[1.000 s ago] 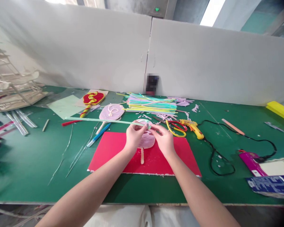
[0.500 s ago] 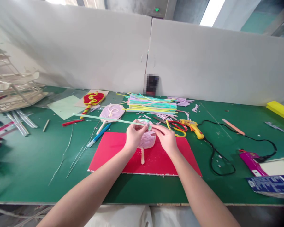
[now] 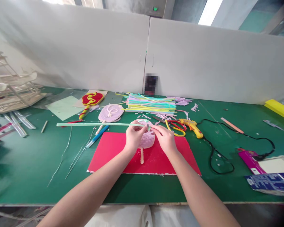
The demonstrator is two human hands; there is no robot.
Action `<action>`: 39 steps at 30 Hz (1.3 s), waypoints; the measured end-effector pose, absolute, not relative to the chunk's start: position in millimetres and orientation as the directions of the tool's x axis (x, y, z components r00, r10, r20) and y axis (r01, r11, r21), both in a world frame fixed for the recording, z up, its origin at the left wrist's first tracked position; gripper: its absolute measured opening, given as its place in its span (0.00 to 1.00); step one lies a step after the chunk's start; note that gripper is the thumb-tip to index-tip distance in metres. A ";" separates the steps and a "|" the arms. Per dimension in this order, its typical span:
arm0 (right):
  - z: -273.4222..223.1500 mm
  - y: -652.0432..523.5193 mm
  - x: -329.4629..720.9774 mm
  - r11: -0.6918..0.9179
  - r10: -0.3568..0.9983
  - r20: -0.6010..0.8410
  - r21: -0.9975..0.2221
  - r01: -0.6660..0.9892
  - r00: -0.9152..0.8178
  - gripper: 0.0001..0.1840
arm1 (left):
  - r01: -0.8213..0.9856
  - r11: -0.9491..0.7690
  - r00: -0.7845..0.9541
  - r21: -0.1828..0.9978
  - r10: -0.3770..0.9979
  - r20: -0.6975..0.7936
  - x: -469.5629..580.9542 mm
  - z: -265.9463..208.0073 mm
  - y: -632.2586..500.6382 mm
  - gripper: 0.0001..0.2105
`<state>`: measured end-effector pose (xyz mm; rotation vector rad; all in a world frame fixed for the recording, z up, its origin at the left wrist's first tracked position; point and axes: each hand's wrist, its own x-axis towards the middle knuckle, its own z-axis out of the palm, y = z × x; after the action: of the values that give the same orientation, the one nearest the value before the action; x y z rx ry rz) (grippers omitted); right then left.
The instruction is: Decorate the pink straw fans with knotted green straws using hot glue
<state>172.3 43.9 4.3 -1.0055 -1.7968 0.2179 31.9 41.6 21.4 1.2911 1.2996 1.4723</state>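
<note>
My left hand [image 3: 135, 135] pinches a pale green pipe cleaner [image 3: 92, 124], whose long free part sticks out to the left, nearly level. Opposite it, my right hand [image 3: 164, 135] is closed, thumb and fingertips on the short curled end of the same pipe cleaner. Both hands are just over a lavender fan-shaped piece [image 3: 148, 142] made of pipe cleaners, with a cream stem pointing toward me. Some pale green shows at its upper edge; my fingers hide part of it. The piece lies on a red board [image 3: 113, 154].
Behind are a bundle of coloured pipe cleaners [image 3: 151, 104], a second lavender fan [image 3: 111, 113] and a red-yellow fan [image 3: 92, 99]. Scissors [image 3: 177, 127] and a yellow glue gun [image 3: 192, 127] with a black cord lie right. A blue pen [image 3: 98, 136] and thin wires lie left.
The pipe cleaner's free left end has swung down and toward me, from slanting to nearly level. Both hands stay almost in place, fingertips still together.
</note>
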 end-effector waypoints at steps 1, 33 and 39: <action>3.3 44.2 172.1 0.639 0.706 0.695 -0.545 0.542 -0.134 0.10 | 0.068 -0.179 -0.194 0.981 0.963 0.189 32.2 21.6 41.3 0.12; 8.6 42.3 156.4 0.087 0.995 0.093 -0.988 -0.128 -0.046 0.18 | -0.104 -0.171 -0.233 0.980 0.962 0.143 34.8 21.6 39.8 0.11; 8.2 42.8 159.6 0.077 0.997 0.077 -0.994 -0.081 0.001 0.17 | -0.348 -0.038 -0.107 0.937 0.994 0.001 35.3 12.6 42.9 0.12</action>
<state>159.6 42.8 8.2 -1.0923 -1.1865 1.1908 35.3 42.9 12.6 0.9024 1.0039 1.4482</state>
